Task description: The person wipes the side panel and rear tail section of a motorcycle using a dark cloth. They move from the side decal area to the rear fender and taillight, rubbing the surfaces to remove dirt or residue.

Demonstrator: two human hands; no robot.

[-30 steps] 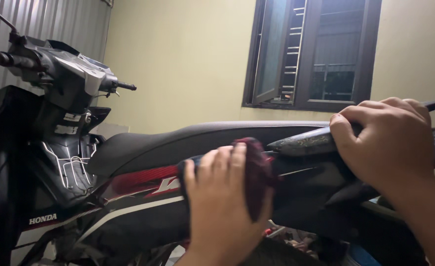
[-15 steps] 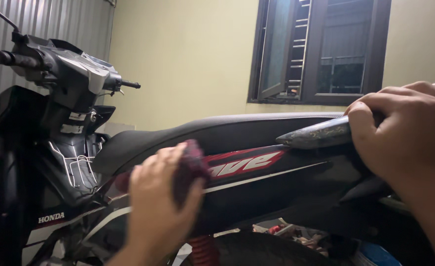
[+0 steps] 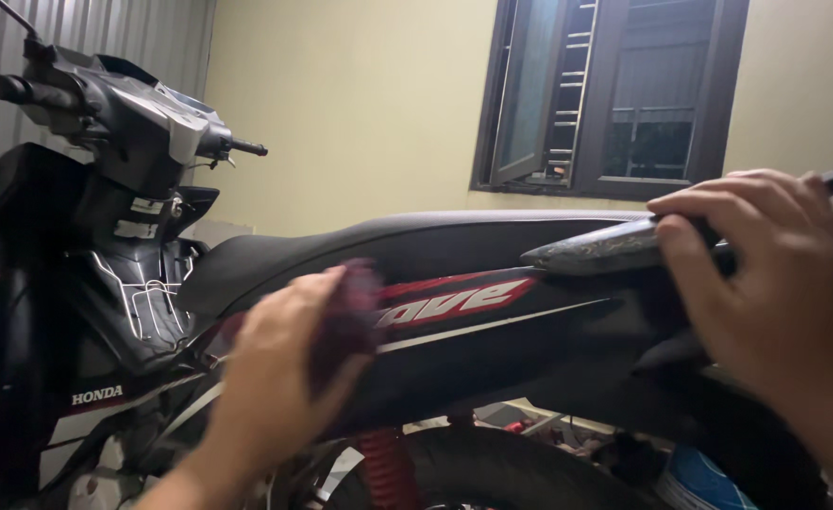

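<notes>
**Left hand presses a dark red cloth to the motorbike's side panel**

The left hand (image 3: 279,378) is curled around a dark red cloth (image 3: 348,316), holding it flat against the black side panel (image 3: 492,345) of a motorbike (image 3: 152,283). The cloth lies just left of the red and white lettered stripe on that panel, below the front part of the black seat (image 3: 360,241). Hand and cloth are blurred, so the exact finger grip on the cloth is hard to make out.

The right hand (image 3: 765,274) is closed over the grey rear grab rail (image 3: 596,247) at the tail of the bike, fingers wrapped over the top and the thumb underneath. The rail's dull, speckled front tip sticks out to the left of the hand, just above the panel.

The bike stands side on, with its handlebar (image 3: 29,92) and front cover at the upper left. A red shock spring (image 3: 388,467) shows below the panel, beside the rear tyre (image 3: 492,477). Behind the bike are a pale yellow wall (image 3: 360,104) and a dark-framed window (image 3: 614,94) with one pane swung open. Corrugated metal sheeting (image 3: 105,38) fills the top left corner.
</notes>
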